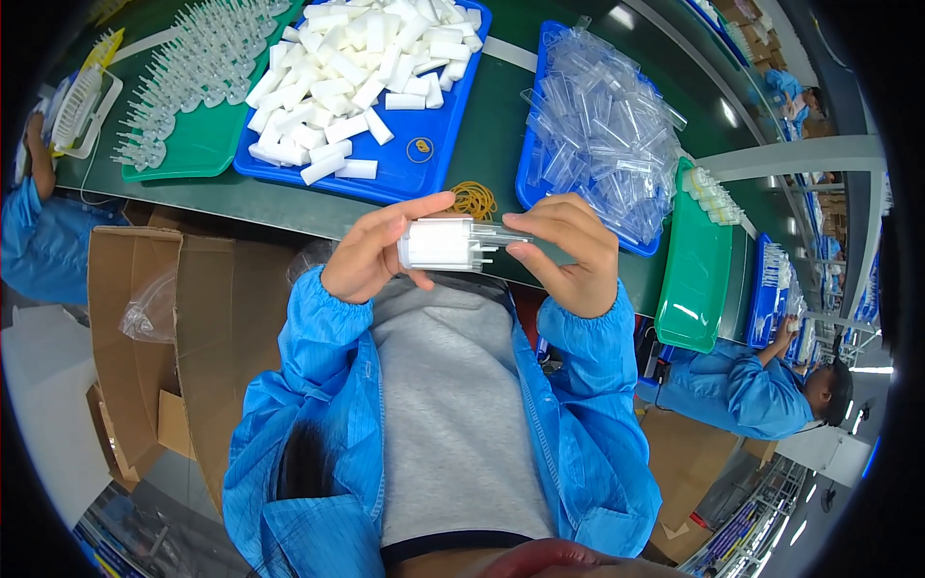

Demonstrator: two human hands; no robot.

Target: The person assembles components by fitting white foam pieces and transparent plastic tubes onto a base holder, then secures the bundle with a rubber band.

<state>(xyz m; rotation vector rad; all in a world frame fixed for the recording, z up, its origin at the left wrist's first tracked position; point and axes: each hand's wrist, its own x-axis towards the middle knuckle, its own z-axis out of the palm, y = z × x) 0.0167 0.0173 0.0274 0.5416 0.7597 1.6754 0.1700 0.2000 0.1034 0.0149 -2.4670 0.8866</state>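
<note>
My left hand (358, 252) is wrapped round a white cylindrical part (438, 243) with thin prongs sticking out to the right, held in front of my chest near the table's edge. A clear plastic tube (489, 235) lies along the prong end. My right hand (578, 252) pinches the tube's far end between thumb and fingers. Just beyond the part, a pile of yellow rubber bands (474, 200) lies on the table. A blue tray (405, 169) of white blocks (337, 63) stands beyond my left hand; another blue tray (527, 178) of clear tubes (607, 135) is beyond my right.
At the far left, a green tray (207, 149) carries rows of pronged translucent parts (188, 72). On the right is a green tray (689, 289) with several white parts (715, 197) at its far end. A cardboard box (135, 328) stands below left. Co-workers (752, 390) sit at both sides.
</note>
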